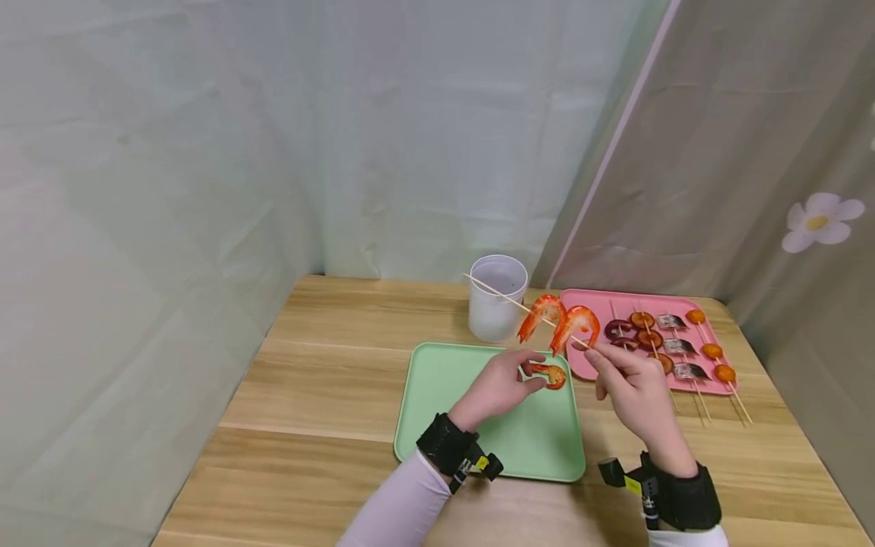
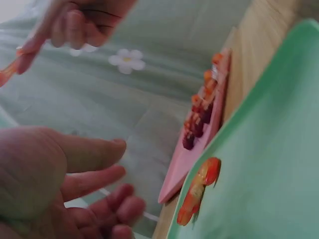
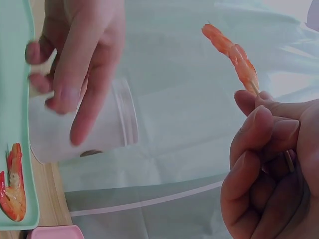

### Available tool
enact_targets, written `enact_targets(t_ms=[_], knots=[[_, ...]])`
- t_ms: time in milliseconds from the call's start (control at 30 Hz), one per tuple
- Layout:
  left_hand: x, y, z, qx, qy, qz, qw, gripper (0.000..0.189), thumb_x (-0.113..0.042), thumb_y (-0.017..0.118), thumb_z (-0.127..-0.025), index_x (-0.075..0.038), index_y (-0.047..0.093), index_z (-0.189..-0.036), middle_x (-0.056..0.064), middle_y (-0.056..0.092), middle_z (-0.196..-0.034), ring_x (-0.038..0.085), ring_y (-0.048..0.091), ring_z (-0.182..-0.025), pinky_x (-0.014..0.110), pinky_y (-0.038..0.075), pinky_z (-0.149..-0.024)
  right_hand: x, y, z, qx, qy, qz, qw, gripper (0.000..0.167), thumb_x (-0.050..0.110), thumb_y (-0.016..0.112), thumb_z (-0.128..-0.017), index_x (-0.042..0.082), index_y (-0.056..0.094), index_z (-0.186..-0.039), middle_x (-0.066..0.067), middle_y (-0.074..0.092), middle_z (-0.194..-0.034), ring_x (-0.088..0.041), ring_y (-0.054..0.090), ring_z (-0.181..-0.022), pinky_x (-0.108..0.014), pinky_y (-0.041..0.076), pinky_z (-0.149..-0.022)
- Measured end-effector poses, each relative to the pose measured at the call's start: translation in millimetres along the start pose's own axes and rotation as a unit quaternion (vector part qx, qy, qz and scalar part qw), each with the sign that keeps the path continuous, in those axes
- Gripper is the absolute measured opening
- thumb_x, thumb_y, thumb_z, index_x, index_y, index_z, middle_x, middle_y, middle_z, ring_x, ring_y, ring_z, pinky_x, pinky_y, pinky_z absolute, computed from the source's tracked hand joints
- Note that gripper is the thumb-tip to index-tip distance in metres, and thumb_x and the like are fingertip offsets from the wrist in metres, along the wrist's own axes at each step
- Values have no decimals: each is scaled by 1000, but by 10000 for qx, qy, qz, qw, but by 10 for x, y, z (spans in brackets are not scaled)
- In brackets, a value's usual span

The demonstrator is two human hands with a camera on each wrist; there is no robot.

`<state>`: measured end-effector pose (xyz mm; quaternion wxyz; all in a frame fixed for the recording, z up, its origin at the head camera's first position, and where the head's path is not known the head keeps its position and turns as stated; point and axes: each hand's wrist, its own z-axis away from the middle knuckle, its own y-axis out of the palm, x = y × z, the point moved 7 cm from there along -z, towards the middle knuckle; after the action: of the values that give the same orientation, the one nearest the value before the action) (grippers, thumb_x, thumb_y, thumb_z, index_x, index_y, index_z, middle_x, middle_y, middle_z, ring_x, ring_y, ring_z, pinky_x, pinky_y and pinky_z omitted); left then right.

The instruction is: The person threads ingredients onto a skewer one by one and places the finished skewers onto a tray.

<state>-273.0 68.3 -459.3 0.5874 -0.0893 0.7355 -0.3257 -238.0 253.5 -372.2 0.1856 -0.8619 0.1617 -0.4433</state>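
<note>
My right hand (image 1: 632, 387) pinches the lower end of a thin wooden skewer (image 1: 502, 294), which slants up to the left with two orange-red shrimp (image 1: 544, 315) threaded on it. In the right wrist view the curled fingers wrap the stick below the shrimp (image 3: 234, 57). My left hand (image 1: 502, 380) hovers over the green tray (image 1: 437, 395), fingers loosely bent and apart. Beside its fingertips one loose shrimp (image 1: 552, 376) lies at the tray's far right corner. The left wrist view shows nothing between the left thumb and fingers, with that shrimp (image 2: 199, 191) flat on the tray.
A white cup (image 1: 494, 319) stands behind the green tray. At the back right, a pink tray (image 1: 581, 300) bears several loaded skewers with mushroom slices, fish pieces and orange balls (image 1: 712, 351); some sticks overhang its front edge. Curtains (image 1: 437, 152) enclose the wooden table (image 1: 301, 418).
</note>
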Motion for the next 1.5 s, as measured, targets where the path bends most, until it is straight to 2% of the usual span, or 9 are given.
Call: enact_targets(t_ms=[100, 200, 433, 733, 867, 1100, 1300, 1400, 1500], knots=[[-63, 65, -133, 77, 168, -914, 9956, 33, -19, 77, -101, -7, 73, -131, 6, 74, -115, 16, 68, -96, 24, 52, -81, 4, -3, -5, 9, -12, -13, 10000, 24, -9, 67, -100, 9, 81, -107, 8, 56, -57, -8, 44, -45, -28, 31, -46], [-112, 153, -280, 251, 138, -1846, 9824, 31, -23, 76, -102, -11, 74, -130, 4, 75, -122, 17, 70, -107, 27, 55, -86, 8, -4, -9, 18, -37, -33, 10000, 24, -10, 67, -100, 9, 81, -107, 7, 56, -57, -8, 44, -46, -27, 31, -45], [-60, 416, -502, 760, -154, -3678, 9267, 22, -33, 73, -102, -16, 79, -114, -2, 69, -106, 12, 67, -95, 27, 54, -78, 11, 10, -13, 56, -54, -29, 10000, 25, -10, 67, -100, 10, 81, -106, 8, 56, -58, -7, 45, -46, -27, 31, -45], [-26, 539, -541, 542, 376, -4800, 8748, 15, -21, 69, -103, -19, 79, -114, -2, 70, -105, 14, 68, -96, 29, 55, -75, 16, 25, -31, 74, -129, 15, 9999, 25, -10, 68, -99, 10, 81, -105, 9, 56, -57, -5, 43, -45, -25, 30, -44], [6, 553, -538, 489, 461, -5005, 8631, 14, -21, 70, -103, -20, 80, -113, -2, 70, -103, 14, 68, -94, 30, 55, -72, 5, 28, -28, 83, -114, 73, 9999, 25, -10, 68, -99, 12, 81, -104, 9, 55, -57, -5, 43, -45, -25, 30, -44], [65, 522, -517, 1019, 125, -4773, 8727, 17, -18, 74, -99, -22, 77, -116, -2, 69, -107, 12, 65, -98, 31, 54, -78, -5, 31, -20, 80, -94, 177, 9998, 25, -8, 69, -99, 13, 81, -104, 11, 55, -57, -4, 42, -44, -25, 31, -45], [66, 455, -500, 1193, -2, -4721, 8734, 18, -21, 71, -102, -21, 76, -119, -1, 68, -112, 12, 66, -92, 31, 57, -79, -13, 29, -18, 91, -7, 205, 9997, 24, -8, 69, -99, 13, 81, -104, 10, 55, -57, -6, 42, -45, -25, 32, -45], [48, 380, -472, 1152, 3, -4410, 8901, 16, -16, 72, -101, -18, 77, -115, -1, 70, -112, 13, 67, -87, 30, 58, -75, -26, 29, -12, 108, 69, 177, 9998, 23, -8, 69, -99, 12, 81, -104, 9, 55, -57, -7, 42, -45, -27, 31, -45], [63, 275, -430, 1001, -83, -3581, 9283, 16, -10, 72, -99, -14, 73, -114, 0, 71, -101, 14, 64, -78, 28, 54, -68, -38, 34, -4, 126, 129, 186, 9997, 23, -7, 69, -100, 12, 80, -104, 9, 55, -58, -8, 41, -45, -27, 31, -46]])
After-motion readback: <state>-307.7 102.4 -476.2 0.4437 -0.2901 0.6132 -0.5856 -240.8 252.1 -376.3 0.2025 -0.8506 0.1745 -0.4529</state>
